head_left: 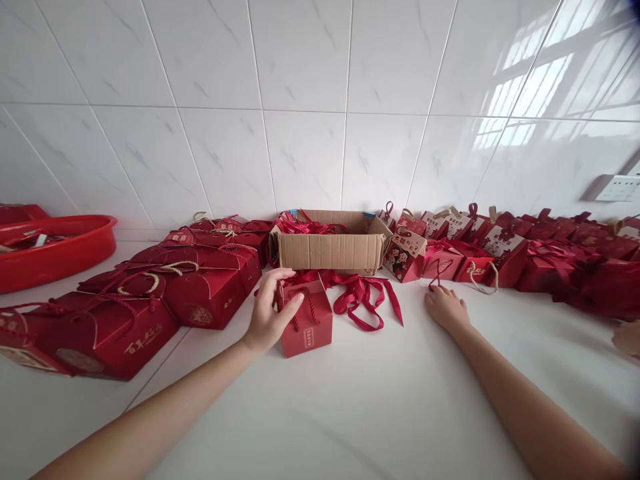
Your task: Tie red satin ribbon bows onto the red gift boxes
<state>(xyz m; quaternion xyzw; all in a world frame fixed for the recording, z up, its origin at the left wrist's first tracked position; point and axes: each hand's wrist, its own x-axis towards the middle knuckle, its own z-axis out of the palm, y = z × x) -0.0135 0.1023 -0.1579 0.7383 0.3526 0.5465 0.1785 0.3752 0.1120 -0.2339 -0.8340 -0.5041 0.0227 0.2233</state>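
Observation:
A small red gift box (307,339) with a pale label and twisted rope handles stands upright on the white counter. My left hand (267,315) is closed around its upper left side, thumb over the top. Farther right, my right hand (447,310) rests low on the counter, its fingers curled in at a thin dark red cord loop (440,270). Just behind that hand sits a red box with a ribbon (441,259). Loose red ribbon (365,303) lies on the counter between my hands.
An open cardboard box (327,253) holding red ribbon stands against the tiled wall. Larger red boxes (210,287) with cords line the left, near a red basin (85,250). Several small gift boxes (503,253) fill the right. Another person's hand (627,339) shows at the right edge.

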